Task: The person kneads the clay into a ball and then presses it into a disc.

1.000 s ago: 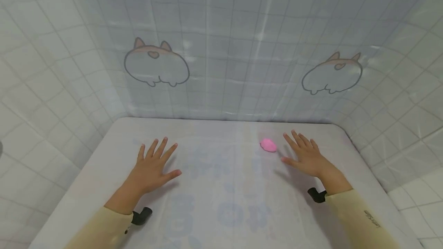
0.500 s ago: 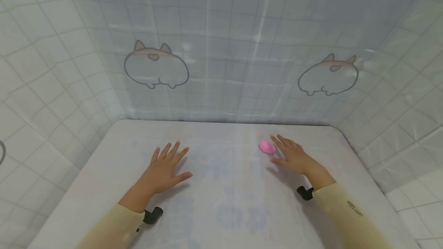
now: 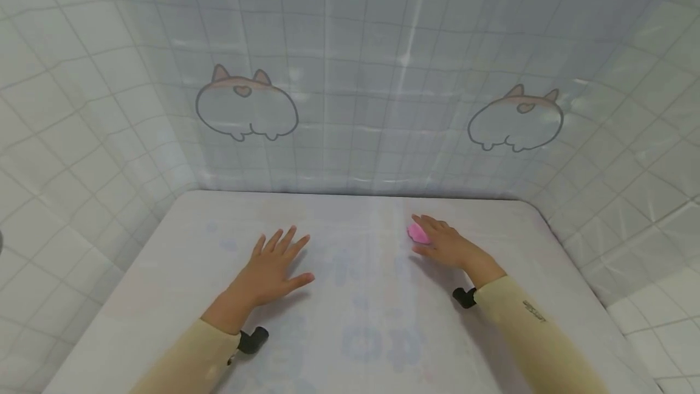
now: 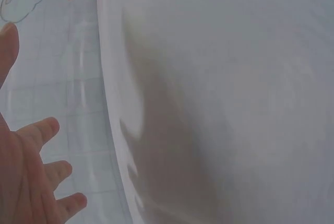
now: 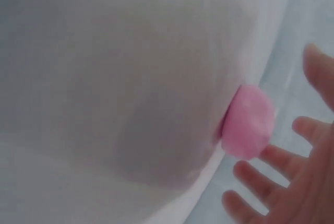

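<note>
A small pink lump (image 3: 417, 234) with a smooth, rounded surface sits toward the back of the white table, right of the middle. My right hand (image 3: 451, 248) is over its right side, fingers spread and the thumb on the near side, partly covering it. In the right wrist view the pink lump (image 5: 248, 122) rests on the surface, and the fingers of my right hand (image 5: 292, 182) reach around it without curling. My left hand (image 3: 265, 275) hovers over the left half of the table, palm down, fingers spread, holding nothing; its shadow shows beneath.
The pale table (image 3: 350, 297) has faint printed patterns and rounded back corners. A grid-patterned curtain (image 3: 350, 108) with cartoon animal drawings hangs behind it, and similar sheets close in the left and right sides. A black wrist mount (image 3: 254, 340) projects from the left sleeve.
My right hand has moved left, from beside the pink lump to over it. My left hand has drifted right, toward the middle. The lump has stayed in place on the table.
</note>
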Motion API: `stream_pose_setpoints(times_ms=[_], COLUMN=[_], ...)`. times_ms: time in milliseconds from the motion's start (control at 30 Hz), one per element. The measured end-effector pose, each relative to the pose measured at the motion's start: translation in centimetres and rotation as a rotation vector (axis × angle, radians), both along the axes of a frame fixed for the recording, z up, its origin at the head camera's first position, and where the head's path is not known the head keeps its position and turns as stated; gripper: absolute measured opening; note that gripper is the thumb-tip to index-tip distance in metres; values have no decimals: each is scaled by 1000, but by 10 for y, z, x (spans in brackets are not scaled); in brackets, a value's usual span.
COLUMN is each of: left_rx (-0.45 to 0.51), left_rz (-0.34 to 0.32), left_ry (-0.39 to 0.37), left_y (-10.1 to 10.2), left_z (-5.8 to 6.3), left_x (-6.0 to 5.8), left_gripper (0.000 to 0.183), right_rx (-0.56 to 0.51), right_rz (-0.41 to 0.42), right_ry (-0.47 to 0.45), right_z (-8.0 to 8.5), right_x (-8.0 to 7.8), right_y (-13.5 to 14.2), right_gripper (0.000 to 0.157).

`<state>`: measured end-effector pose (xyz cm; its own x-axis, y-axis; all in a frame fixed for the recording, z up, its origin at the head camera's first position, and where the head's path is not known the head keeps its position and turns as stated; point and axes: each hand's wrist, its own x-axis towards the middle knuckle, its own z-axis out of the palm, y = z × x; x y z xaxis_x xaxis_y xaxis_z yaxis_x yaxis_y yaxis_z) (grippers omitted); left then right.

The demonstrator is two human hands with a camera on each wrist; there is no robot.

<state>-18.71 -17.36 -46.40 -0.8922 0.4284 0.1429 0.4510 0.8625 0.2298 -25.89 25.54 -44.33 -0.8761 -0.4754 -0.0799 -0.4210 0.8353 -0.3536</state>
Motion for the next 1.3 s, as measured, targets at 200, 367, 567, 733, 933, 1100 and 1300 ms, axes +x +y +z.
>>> stream_pose_setpoints(times_ms=[200, 367, 567, 733, 933, 1100, 1300], left_rx=[30, 52, 78, 115, 169, 230, 344], left_rz=[-17, -28, -60, -89, -111, -116, -139], left_ry=[-17, -35, -33, -60, -63, -95, -141], left_y=[8, 14, 21, 29, 43, 53, 66], left_z=[-1, -2, -2, 3, 3, 5, 10], left_x=[-2, -9, -23, -33, -41, -44, -46], left_gripper=[85, 86, 85, 84, 81, 78, 74], right_rx=[-28, -18, -41, -104, -211, -272, -373], right_rz=[11, -10, -70, -112, -103, -86, -96], right_ry=[16, 80, 108, 150, 184, 218, 213], right_z=[-2, -3, 1, 4, 11, 17, 24], right_x=[-8, -16, -22, -22, -13, -2, 8], right_y=[-6, -13, -22, -29, -44, -59, -76], right_gripper=[65, 47, 39, 41, 44, 44, 45])
